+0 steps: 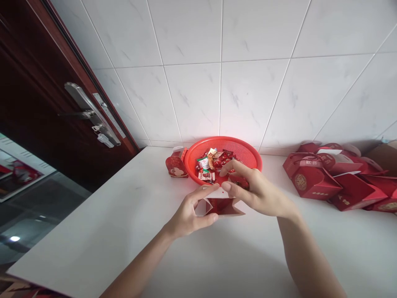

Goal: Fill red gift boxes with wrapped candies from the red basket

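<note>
A small red paper gift box point(221, 205) stands with its top open on the white tabletop, its pale inner flaps showing. My left hand point(194, 211) grips it from the left, thumb on the near side and fingers along the far flap. Over the box's far right edge hovers my right hand point(257, 188), its thumb and curved index finger apart and no item visible between them. Just behind is a red plastic basket point(248, 149) with wrapped candies point(214, 159) inside. The right hand covers part of the basket's near rim.
A closed red box point(176, 162) sits against the basket's left side. Several folded red boxes point(319, 174) are piled at the right, near a brown carton point(384, 155). A tiled wall point(192, 99) rises behind the table point(102, 215); a dark door point(46, 82) is at left.
</note>
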Available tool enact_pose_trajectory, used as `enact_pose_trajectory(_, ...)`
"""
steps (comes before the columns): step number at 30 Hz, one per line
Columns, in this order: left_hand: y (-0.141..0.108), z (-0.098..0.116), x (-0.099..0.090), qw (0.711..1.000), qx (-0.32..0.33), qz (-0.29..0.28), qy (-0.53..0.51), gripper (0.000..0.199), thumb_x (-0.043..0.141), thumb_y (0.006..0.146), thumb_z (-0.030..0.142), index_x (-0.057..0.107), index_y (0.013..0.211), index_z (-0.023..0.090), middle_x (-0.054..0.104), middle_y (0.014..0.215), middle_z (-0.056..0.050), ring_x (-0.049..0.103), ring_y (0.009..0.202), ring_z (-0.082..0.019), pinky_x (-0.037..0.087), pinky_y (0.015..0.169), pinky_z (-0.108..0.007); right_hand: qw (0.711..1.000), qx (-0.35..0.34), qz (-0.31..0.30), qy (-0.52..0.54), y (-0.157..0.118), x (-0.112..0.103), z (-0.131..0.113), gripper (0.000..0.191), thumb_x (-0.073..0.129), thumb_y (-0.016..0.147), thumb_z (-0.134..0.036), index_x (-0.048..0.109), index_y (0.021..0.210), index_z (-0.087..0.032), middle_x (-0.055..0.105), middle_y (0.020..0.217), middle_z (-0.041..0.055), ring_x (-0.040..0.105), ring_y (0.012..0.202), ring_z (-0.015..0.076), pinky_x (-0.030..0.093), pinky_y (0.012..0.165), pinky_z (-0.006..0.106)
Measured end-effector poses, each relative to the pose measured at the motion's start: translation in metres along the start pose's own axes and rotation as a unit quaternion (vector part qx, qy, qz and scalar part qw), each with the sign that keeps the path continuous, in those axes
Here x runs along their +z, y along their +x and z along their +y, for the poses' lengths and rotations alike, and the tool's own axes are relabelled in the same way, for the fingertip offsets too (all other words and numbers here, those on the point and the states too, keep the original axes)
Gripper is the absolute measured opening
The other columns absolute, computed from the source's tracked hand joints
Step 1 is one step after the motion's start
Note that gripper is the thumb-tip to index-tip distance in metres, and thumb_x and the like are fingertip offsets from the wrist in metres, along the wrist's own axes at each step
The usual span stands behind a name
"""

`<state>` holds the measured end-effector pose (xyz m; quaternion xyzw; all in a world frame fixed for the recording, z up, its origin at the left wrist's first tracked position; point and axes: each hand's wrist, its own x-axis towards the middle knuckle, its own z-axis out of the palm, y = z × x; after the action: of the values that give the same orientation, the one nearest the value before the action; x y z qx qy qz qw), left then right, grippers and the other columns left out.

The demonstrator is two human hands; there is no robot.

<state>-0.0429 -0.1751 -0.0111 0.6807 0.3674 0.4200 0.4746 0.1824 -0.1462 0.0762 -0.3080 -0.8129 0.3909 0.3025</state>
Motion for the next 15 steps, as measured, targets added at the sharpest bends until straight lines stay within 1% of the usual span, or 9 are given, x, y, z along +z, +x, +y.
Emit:
enact_pose_trajectory(2,0.000,-0.001,-0.001,1.000,-0.002,-0.003,0.007,0.063,0.078,0.079,0.023,0.059,0.140,0.028,0.060,0.142,-0.009,0.053,0.134,-0.032,0.044,0.114,-0.049,0.998,0.032,-0.015,0.046,-0.001,-0.001,-0.002,0.008,0.048,0.096,-0.028,0.043,0.100,-0.023,0.056,0.067,-0.0055,0.049,0.054,0.0115,0.041,0.055,0.024)
enact_pose_trajectory(4,0.000,-0.002,-0.002,1.000,-0.004,-0.002,0.014,0.063,0.077,0.079,0.023,0.060,0.139,0.027,0.060,0.141,-0.009,0.054,0.133,-0.032,0.046,0.112,-0.048,0.994,0.058,-0.045,0.083,-0.003,-0.001,-0.003,0.009,0.043,0.091,-0.019,0.038,0.096,-0.024,0.051,0.061,-0.0085,0.044,0.050,0.0109,0.041,0.053,0.024)
enact_pose_trajectory(6,0.001,-0.001,-0.002,1.000,-0.004,0.000,0.017,0.063,0.077,0.079,0.023,0.060,0.139,0.025,0.062,0.139,-0.010,0.056,0.131,-0.031,0.047,0.110,-0.047,0.990,0.066,-0.073,0.103,-0.003,0.000,-0.003,0.013,0.042,0.087,-0.014,0.037,0.093,-0.024,0.052,0.062,-0.0080,0.048,0.051,0.0115,0.043,0.053,0.024)
enact_pose_trajectory(8,0.002,0.001,-0.002,1.000,-0.004,-0.005,0.015,0.061,0.076,0.079,0.023,0.060,0.139,0.024,0.063,0.137,-0.011,0.058,0.128,-0.031,0.047,0.109,-0.046,0.993,0.043,-0.078,0.082,-0.002,0.002,-0.001,0.013,0.045,0.087,-0.013,0.040,0.093,-0.023,0.059,0.070,-0.0045,0.055,0.057,0.0127,0.045,0.055,0.024)
enact_pose_trajectory(10,0.004,0.004,-0.001,1.000,0.002,-0.013,0.011,0.059,0.075,0.080,0.023,0.062,0.137,0.023,0.063,0.137,-0.011,0.058,0.127,-0.031,0.047,0.109,-0.045,0.998,0.000,-0.060,0.021,0.000,0.004,0.000,0.010,0.049,0.088,-0.013,0.047,0.093,-0.021,0.065,0.080,-0.0004,0.059,0.065,0.0133,0.045,0.058,0.024)
enact_pose_trajectory(12,0.004,0.007,0.000,1.000,0.007,-0.013,0.013,0.057,0.074,0.080,0.022,0.063,0.136,0.023,0.063,0.137,-0.011,0.059,0.126,-0.031,0.048,0.108,-0.044,0.997,-0.037,-0.055,-0.039,0.002,0.006,0.002,0.007,0.053,0.091,-0.014,0.055,0.095,-0.019,0.068,0.086,0.0020,0.060,0.070,0.0136,0.045,0.062,0.024)
enact_pose_trajectory(15,0.004,0.009,0.000,0.999,0.004,-0.009,0.031,0.058,0.072,0.080,0.020,0.063,0.136,0.024,0.066,0.133,-0.009,0.061,0.120,-0.028,0.050,0.104,-0.042,0.992,-0.049,-0.089,-0.073,0.003,0.007,0.002,0.014,0.053,0.095,-0.015,0.064,0.103,-0.020,0.072,0.092,0.0031,0.064,0.075,0.0147,0.047,0.066,0.025)
